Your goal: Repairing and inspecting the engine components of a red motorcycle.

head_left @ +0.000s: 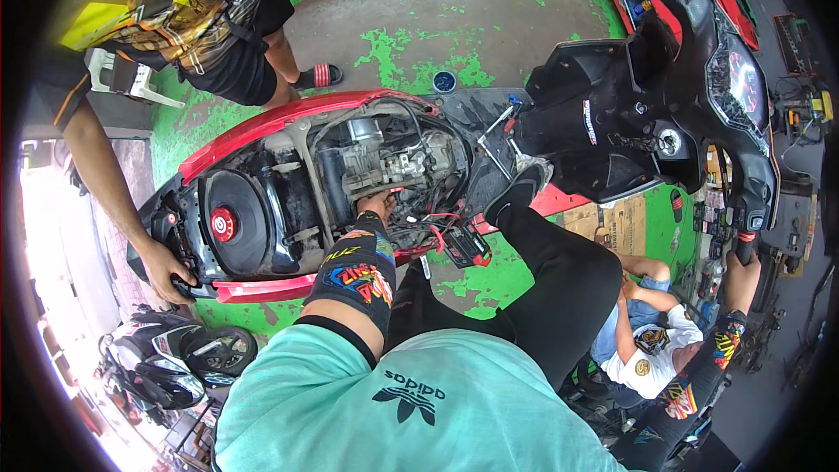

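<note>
Two hands, well apart: the left hand (377, 204) reaches into the opened scooter (330, 170), fingers partly hidden, whether gripping I cannot tell; the right hand (744, 274), toward three o'clock, wraps the handlebar grip (745, 245). From the left hand, the engine (404, 163) lies toward twelve, a red cap (224, 224) toward nine.

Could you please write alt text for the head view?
A person in a teal shirt has their left hand in the exposed engine area of a red scooter, their right hand at its handlebar. A co-worker's hand touches the scooter's tail; another person sits at lower right.
</note>
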A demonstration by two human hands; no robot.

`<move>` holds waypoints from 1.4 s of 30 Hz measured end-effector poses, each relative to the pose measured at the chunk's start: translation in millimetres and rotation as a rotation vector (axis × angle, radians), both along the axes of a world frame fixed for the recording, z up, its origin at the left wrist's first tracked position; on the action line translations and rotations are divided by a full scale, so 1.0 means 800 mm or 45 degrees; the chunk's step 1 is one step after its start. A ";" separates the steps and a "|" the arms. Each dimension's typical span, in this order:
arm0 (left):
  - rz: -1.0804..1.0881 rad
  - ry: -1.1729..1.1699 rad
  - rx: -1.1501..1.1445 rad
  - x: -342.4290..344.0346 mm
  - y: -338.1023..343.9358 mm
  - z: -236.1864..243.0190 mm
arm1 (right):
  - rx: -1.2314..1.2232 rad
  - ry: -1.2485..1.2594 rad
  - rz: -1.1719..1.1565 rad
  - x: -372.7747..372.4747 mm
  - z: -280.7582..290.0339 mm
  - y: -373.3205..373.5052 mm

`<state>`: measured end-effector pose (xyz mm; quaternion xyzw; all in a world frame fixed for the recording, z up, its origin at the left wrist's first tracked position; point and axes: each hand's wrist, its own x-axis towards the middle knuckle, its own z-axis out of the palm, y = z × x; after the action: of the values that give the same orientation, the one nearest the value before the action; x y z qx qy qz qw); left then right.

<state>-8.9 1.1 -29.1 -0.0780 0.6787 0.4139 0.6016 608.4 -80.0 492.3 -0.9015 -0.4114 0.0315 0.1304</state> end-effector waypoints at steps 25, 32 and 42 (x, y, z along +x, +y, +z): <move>-0.044 0.029 -0.073 -0.001 0.002 -0.001 | -0.051 -0.220 -0.081 -0.021 0.004 0.008; -0.017 0.002 -0.046 0.001 0.004 0.011 | -0.056 -0.291 -0.090 -0.030 0.005 0.009; -0.039 0.022 -0.086 0.004 0.007 0.015 | -0.040 -0.374 -0.087 -0.039 0.006 0.008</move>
<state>-5.6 6.7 -17.3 -0.0843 0.6986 0.3822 0.5990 577.3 -73.4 496.9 -0.9119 -0.3945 -0.0989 0.0555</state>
